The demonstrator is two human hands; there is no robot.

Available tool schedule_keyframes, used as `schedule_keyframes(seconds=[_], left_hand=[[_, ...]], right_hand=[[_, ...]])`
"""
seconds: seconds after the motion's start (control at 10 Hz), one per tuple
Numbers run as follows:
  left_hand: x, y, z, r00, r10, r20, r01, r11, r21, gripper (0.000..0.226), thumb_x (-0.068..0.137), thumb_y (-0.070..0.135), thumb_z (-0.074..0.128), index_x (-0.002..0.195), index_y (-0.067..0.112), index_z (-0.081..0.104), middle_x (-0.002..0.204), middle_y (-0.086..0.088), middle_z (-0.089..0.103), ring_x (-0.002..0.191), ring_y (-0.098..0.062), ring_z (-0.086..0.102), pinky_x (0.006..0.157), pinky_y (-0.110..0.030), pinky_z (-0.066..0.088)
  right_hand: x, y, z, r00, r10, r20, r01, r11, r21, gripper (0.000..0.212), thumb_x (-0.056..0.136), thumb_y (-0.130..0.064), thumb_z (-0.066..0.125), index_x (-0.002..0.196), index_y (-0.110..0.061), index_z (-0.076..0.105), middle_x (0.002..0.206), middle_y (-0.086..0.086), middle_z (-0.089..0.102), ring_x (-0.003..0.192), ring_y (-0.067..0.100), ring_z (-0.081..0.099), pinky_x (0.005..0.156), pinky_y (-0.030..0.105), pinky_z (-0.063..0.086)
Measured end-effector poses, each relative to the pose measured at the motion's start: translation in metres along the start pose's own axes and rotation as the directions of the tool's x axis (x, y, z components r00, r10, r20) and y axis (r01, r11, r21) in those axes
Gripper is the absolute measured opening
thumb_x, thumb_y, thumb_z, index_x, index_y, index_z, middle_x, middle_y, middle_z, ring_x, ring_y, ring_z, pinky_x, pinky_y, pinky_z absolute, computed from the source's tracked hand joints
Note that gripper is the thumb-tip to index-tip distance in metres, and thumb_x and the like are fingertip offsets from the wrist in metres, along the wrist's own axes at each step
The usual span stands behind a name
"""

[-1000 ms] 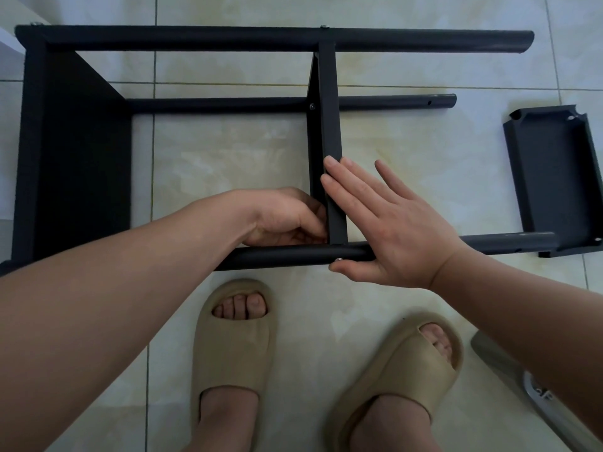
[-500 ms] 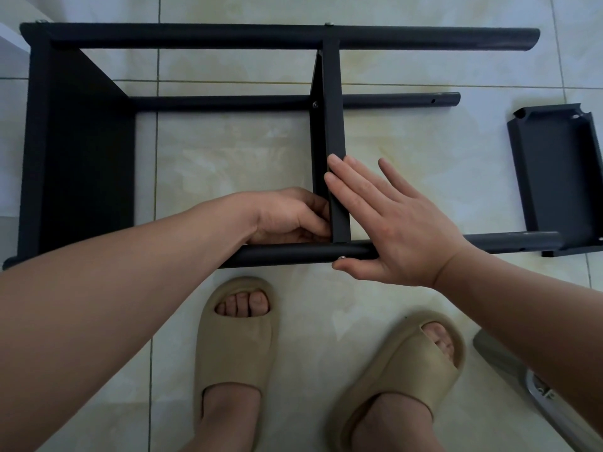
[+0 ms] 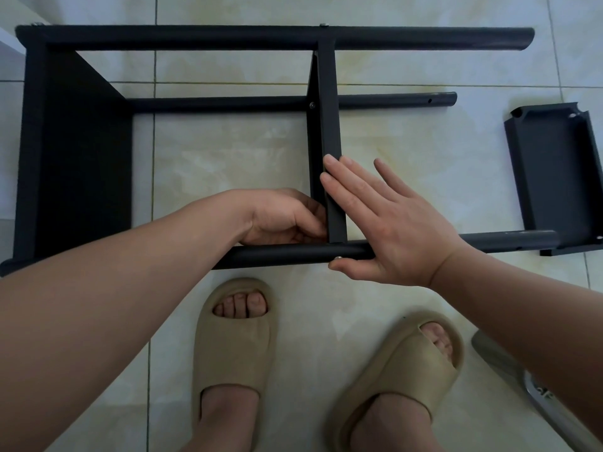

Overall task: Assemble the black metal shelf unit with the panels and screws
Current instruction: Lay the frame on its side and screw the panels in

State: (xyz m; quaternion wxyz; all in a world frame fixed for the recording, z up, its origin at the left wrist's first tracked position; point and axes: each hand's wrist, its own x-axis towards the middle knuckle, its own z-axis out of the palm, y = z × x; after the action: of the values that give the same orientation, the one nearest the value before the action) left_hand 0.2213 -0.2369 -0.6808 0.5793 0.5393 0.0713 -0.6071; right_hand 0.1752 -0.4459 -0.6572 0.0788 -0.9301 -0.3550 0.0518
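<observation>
Because the left hand (image 3: pixel 287 216) is tucked into the corner where the middle panel (image 3: pixel 328 125) meets the near tube (image 3: pixel 287 256), its fingertips vanish behind the panel's edge; the fingers are curled, but whether they pinch anything cannot be told. The right hand (image 3: pixel 391 223) is plain to see: flat, fingers straight and laid against the right face of that panel, thumb stretched under the near tube just beside a small screw head (image 3: pixel 339 257). Both forearms cover parts of the near tube and run out of the lower edge. At the bottom right a grey object (image 3: pixel 509 363) is cut off by the right arm and the frame, and it cannot be identified. The black shelf unit (image 3: pixel 78 151) lies on its side on the tiled floor (image 3: pixel 228 164), above two tan slippers (image 3: pixel 231 347). Its long axis runs left to right across the view, with the closed end panel at the left and the open tube ends pointing right. The far tube (image 3: pixel 424 39) reaches farthest right; the lower tube (image 3: pixel 228 102) behind it stops shorter. The middle panel crosses them edge-on, from far to near. A loose panel (image 3: pixel 554 177) lies at the right, its near end at the tip of the near tube; whether the two are joined is hard to make out.
</observation>
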Motion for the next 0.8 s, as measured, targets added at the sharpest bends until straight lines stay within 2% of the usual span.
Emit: schedule_keyframes(seconds=[0.1, 0.2, 0.3, 0.4, 0.7, 0.8], left_hand=[[-0.0006, 0.0013, 0.0023, 0.999, 0.024, -0.023, -0.024, 1.000, -0.012, 0.023, 0.091, -0.014, 0.050, 0.108, -0.001, 0.059, 0.084, -0.015, 0.065, 0.073, -0.022, 0.068, 0.068, -0.027, 0.057], [-0.0016, 0.0027, 0.0038, 0.999, 0.031, -0.018, -0.031, 0.999, -0.014, 0.027, 0.092, -0.015, 0.048, 0.113, 0.000, 0.057, 0.082, -0.015, 0.064, 0.071, -0.021, 0.066, 0.065, -0.026, 0.056], [-0.0022, 0.0030, 0.0037, 1.000, 0.031, 0.004, -0.030, 0.999, -0.019, 0.026, 0.092, -0.015, 0.047, 0.112, 0.001, 0.055, 0.084, -0.015, 0.063, 0.073, -0.023, 0.066, 0.068, -0.027, 0.056], [-0.0024, 0.0027, 0.0037, 0.999, 0.038, 0.004, -0.037, 0.999, -0.022, 0.023, 0.093, -0.015, 0.047, 0.106, 0.001, 0.056, 0.080, -0.012, 0.063, 0.068, -0.019, 0.066, 0.063, -0.025, 0.055], [0.0014, 0.0007, 0.0011, 0.999, 0.013, 0.029, -0.012, 0.999, -0.038, 0.026, 0.093, -0.012, 0.048, 0.113, 0.003, 0.054, 0.087, -0.014, 0.062, 0.076, -0.022, 0.064, 0.071, -0.027, 0.055], [0.0009, 0.0004, 0.0005, 0.997, -0.020, 0.081, 0.023, 0.999, -0.032, 0.015, 0.095, -0.006, 0.046, 0.103, 0.002, 0.056, 0.086, -0.011, 0.062, 0.077, -0.020, 0.063, 0.073, -0.027, 0.052]], right_hand=[[0.0002, -0.0001, -0.0003, 1.000, 0.000, -0.001, 0.000, 1.000, -0.001, 0.099, 0.090, -0.071, 0.044, 0.159, -0.003, 0.024, 0.168, 0.011, 0.015, 0.156, 0.027, 0.014, 0.123, 0.056, 0.020], [0.0003, -0.0004, -0.0005, 1.000, 0.000, -0.003, 0.000, 1.000, 0.003, 0.098, 0.091, -0.071, 0.043, 0.159, -0.003, 0.024, 0.168, 0.012, 0.015, 0.156, 0.027, 0.015, 0.123, 0.056, 0.021], [0.0005, -0.0009, -0.0003, 1.000, -0.002, -0.001, 0.002, 1.000, 0.001, 0.098, 0.091, -0.070, 0.044, 0.158, -0.002, 0.024, 0.168, 0.012, 0.016, 0.156, 0.028, 0.015, 0.122, 0.056, 0.022], [0.0005, -0.0005, -0.0003, 1.000, -0.003, -0.006, 0.003, 1.000, 0.000, 0.098, 0.090, -0.070, 0.045, 0.158, -0.002, 0.025, 0.168, 0.013, 0.016, 0.155, 0.029, 0.016, 0.122, 0.057, 0.022], [0.0000, -0.0002, -0.0001, 1.000, -0.003, -0.009, 0.003, 1.000, 0.001, 0.098, 0.091, -0.070, 0.045, 0.158, -0.002, 0.025, 0.168, 0.012, 0.016, 0.155, 0.028, 0.016, 0.122, 0.056, 0.022], [-0.0003, -0.0008, -0.0003, 1.000, -0.002, -0.009, 0.002, 1.000, -0.001, 0.098, 0.090, -0.070, 0.045, 0.158, -0.002, 0.025, 0.168, 0.012, 0.017, 0.155, 0.028, 0.016, 0.123, 0.056, 0.022]])
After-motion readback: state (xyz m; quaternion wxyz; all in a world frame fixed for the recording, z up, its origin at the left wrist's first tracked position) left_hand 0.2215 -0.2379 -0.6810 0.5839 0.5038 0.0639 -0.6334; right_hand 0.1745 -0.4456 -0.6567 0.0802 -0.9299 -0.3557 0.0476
